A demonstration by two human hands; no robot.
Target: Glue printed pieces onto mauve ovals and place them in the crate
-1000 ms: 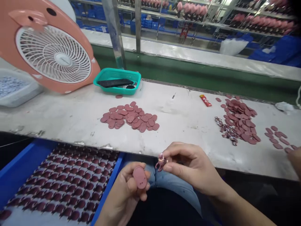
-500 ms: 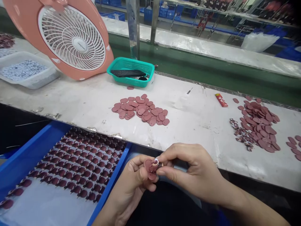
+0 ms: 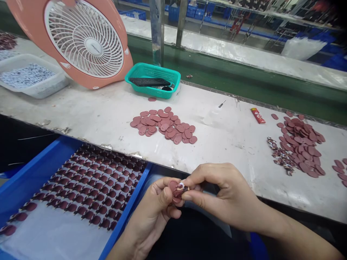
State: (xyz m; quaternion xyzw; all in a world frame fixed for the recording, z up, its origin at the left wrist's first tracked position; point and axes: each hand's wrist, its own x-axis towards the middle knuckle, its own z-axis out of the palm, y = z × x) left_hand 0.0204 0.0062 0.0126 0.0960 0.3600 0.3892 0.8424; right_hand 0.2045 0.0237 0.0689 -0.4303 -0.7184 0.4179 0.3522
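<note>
My left hand (image 3: 155,207) pinches a reddish-brown oval disc (image 3: 173,187) between thumb and fingers, above my lap and near the table's front edge. My right hand (image 3: 222,195) meets it from the right, thumb and forefinger closed on a small painted figurine piece (image 3: 183,187) in brown, white and tan. The piece lies against the disc; the fingers partly hide where the two touch. On the table beyond my hands spreads a pile of similar oval discs (image 3: 165,124), some showing small holes. Further right, small painted pieces (image 3: 280,157) lie beside another heap of discs (image 3: 303,144).
At left below the table, a blue crate (image 3: 56,153) holds rows of assembled pieces on white sheeting. A pink fan (image 3: 93,47), a teal basket (image 3: 153,93) with a black object, a white tub (image 3: 40,92), a red packet (image 3: 258,116) and a small pointed tool (image 3: 221,104) stand or lie on the table.
The view has shifted slightly. Both hands keep hold of their parts, and the disc and figurine piece have turned a little between the fingers.
</note>
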